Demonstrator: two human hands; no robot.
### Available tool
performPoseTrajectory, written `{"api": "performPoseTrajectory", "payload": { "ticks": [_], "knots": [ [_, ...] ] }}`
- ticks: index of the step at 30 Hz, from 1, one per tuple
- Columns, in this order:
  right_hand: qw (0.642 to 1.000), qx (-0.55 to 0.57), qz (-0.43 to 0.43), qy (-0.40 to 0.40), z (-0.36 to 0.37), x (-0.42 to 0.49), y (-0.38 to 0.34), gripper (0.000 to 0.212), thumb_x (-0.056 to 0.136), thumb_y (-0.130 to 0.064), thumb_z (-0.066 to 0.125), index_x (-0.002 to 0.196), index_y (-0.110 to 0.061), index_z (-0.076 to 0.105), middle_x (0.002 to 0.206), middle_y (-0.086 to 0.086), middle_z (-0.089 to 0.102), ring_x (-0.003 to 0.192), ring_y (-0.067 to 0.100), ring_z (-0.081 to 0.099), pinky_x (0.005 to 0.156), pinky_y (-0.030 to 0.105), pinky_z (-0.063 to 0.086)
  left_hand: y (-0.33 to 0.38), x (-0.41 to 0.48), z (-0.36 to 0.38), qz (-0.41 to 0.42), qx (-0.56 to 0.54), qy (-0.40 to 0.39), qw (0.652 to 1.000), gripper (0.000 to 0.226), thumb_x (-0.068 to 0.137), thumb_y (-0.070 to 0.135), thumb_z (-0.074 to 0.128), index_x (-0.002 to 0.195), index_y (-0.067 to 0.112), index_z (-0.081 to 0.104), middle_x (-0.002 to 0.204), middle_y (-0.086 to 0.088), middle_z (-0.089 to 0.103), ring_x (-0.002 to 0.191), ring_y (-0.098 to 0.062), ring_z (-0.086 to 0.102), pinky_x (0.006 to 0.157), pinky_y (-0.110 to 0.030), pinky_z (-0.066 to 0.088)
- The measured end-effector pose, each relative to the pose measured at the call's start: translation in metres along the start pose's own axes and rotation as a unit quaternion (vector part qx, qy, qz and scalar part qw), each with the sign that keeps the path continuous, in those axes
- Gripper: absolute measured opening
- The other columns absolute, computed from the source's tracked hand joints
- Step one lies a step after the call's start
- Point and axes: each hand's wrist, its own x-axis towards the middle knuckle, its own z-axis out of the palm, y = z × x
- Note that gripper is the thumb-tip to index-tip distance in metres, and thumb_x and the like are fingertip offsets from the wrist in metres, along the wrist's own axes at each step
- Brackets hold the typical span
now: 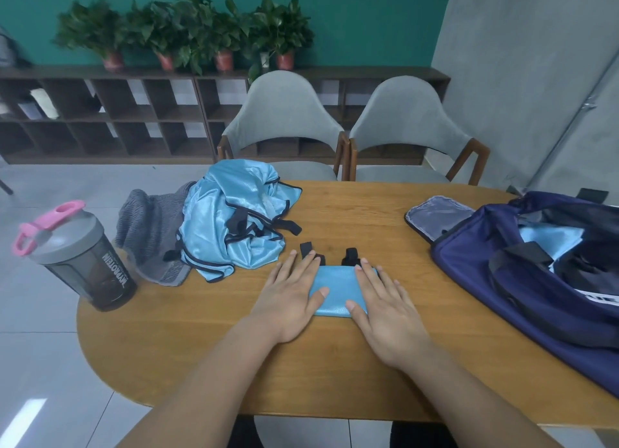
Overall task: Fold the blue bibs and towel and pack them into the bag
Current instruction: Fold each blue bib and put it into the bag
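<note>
Two: left hand (288,302), right hand (385,308), fingers (306,266) straight, press folded bib (336,290) | bib pile (234,220), shaker (83,256) left | bag (536,263) right

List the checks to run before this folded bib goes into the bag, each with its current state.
1. Folded light-blue satin bib lies flat on the oval wooden table: ok.
2. Left hand and right hand press flat on its ends: ok.
3. Black straps tucked in: not ok, they stick out past its far edge.
4. Navy fabric duffel bag open: ok, top gapes.
5. Room left inside: cannot tell.
6. Remaining pieces folded: not ok; light-blue bib heap and grey knitted towel lie crumpled.
</note>
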Motion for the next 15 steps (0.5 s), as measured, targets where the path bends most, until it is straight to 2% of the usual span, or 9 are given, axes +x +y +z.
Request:
{"api": "performPoseTrajectory", "payload": {
  "ticks": [5,9,12,15],
  "knots": [
    [1.0,0.009,0.015,-0.009,-0.001,0.003,0.0,0.072,0.107,-0.065,0.009,0.166,-0.031,-0.014,0.171,-0.016,-0.023,0.16,0.012,-0.017,0.131,0.041,0.0,0.0,0.005,-0.006,-0.018,0.023,-0.029,0.999,0.074,0.104,0.07,0.004,0.167,0.032,-0.011,0.172,0.016,-0.019,0.156,-0.014,-0.029,0.131,-0.045,-0.008],
    [0.999,0.029,0.012,0.007,-0.001,-0.003,0.0,0.07,0.107,-0.064,0.009,0.167,-0.033,-0.008,0.173,-0.017,-0.015,0.16,0.01,-0.01,0.132,0.04,0.003,0.003,-0.001,0.002,-0.03,0.007,0.025,0.999,0.073,0.106,0.067,0.004,0.168,0.029,-0.006,0.174,0.014,-0.014,0.158,-0.012,-0.024,0.131,-0.043,-0.004],
    [0.997,0.058,0.01,0.057,-0.002,-0.009,-0.001,0.063,0.11,-0.058,0.016,0.167,-0.033,0.016,0.173,-0.018,0.01,0.159,0.009,0.01,0.13,0.038,0.015,0.001,-0.007,0.006,-0.034,-0.011,0.103,0.994,0.066,0.11,0.059,0.012,0.169,0.029,0.01,0.175,0.013,-0.003,0.161,-0.014,-0.012,0.132,-0.044,0.007],
    [0.988,0.088,0.018,0.126,-0.002,-0.013,0.0,0.057,0.11,-0.054,0.023,0.156,-0.03,0.047,0.156,-0.018,0.044,0.141,0.007,0.037,0.119,0.038,0.037,0.003,-0.015,0.001,-0.002,-0.006,0.216,0.976,0.054,0.113,0.043,0.027,0.162,0.024,0.037,0.172,0.008,0.024,0.161,-0.019,0.011,0.127,-0.047,0.023]
  ]
}}
